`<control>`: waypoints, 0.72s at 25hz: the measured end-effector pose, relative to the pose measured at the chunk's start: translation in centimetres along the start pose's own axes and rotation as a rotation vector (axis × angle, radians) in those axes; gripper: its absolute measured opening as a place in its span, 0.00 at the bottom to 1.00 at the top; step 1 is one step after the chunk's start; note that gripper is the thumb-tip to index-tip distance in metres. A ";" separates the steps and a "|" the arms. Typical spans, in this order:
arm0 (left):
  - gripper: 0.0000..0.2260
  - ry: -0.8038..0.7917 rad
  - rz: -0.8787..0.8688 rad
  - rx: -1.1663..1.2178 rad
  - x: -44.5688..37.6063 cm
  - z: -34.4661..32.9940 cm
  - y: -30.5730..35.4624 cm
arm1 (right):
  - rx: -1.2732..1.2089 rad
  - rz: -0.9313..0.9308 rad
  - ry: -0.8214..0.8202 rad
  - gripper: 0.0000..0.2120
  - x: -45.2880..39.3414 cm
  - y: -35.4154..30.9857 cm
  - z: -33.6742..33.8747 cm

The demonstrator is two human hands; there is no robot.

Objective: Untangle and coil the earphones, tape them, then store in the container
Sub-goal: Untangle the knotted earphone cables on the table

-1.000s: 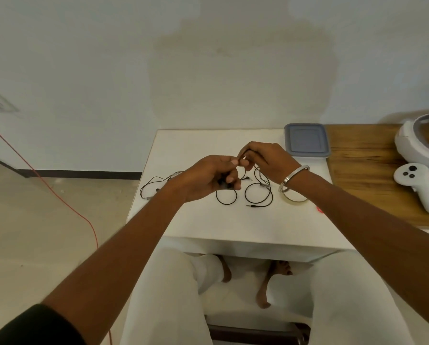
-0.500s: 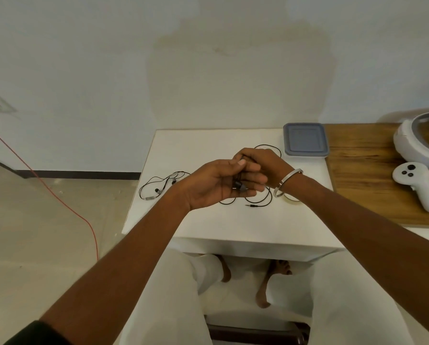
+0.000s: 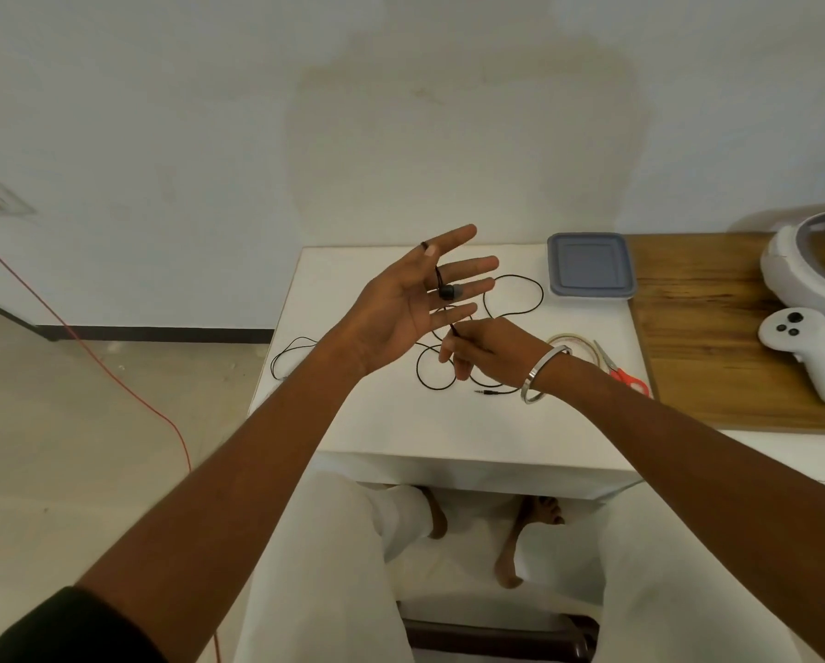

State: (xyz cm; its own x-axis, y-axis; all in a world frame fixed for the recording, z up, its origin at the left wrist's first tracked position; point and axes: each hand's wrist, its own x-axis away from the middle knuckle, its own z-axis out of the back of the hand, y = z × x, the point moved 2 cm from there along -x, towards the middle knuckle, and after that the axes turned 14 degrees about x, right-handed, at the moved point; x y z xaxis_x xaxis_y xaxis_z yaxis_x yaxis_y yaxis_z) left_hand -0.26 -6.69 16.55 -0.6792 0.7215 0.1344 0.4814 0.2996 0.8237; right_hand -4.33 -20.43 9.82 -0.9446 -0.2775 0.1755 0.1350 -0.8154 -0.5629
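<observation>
My left hand (image 3: pixel 412 301) is raised palm up above the white table (image 3: pixel 448 423), fingers spread straight. A black earbud (image 3: pixel 447 291) lies against the fingers, its wire pressed under the thumb. My right hand (image 3: pixel 489 349) sits lower and to the right, pinching the black earphone cable (image 3: pixel 520 299), which loops over the table down to the jack plug (image 3: pixel 487 390). A second earphone set (image 3: pixel 288 361) lies at the table's left edge. The grey lidded container (image 3: pixel 590 265) stands at the back right corner. A tape roll (image 3: pixel 574 344) lies behind my right wrist.
Red-handled scissors (image 3: pixel 623 373) lie right of the tape. A wooden table (image 3: pixel 736 337) to the right carries a white headset (image 3: pixel 810 265) and a white controller (image 3: pixel 805 351). A red cord (image 3: pixel 85 346) runs across the floor on the left.
My left hand has opened and lifted, fingers spreading with the earbud on them. My right hand has drawn away downward and to the right along the cable.
</observation>
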 end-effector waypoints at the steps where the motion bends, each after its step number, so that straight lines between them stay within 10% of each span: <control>1: 0.18 0.020 -0.005 -0.049 -0.1 0.2 0.1 | 0.001 0.005 -0.011 0.15 0.0 0.1 -0.2; 18: 0.13 0.054 0.275 -1.021 0.6 5.4 -2.8 | -0.044 0.017 0.080 0.07 0.3 0.9 1.6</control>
State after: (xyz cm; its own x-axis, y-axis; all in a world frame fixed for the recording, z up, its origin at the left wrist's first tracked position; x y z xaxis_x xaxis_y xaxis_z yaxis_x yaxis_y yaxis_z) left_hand 1.02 -3.71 11.34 -0.6532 0.6490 0.3900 -0.0553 -0.5546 0.8303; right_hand -4.04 -22.01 10.66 -0.9632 -0.2487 0.1016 0.1399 -0.7873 -0.6005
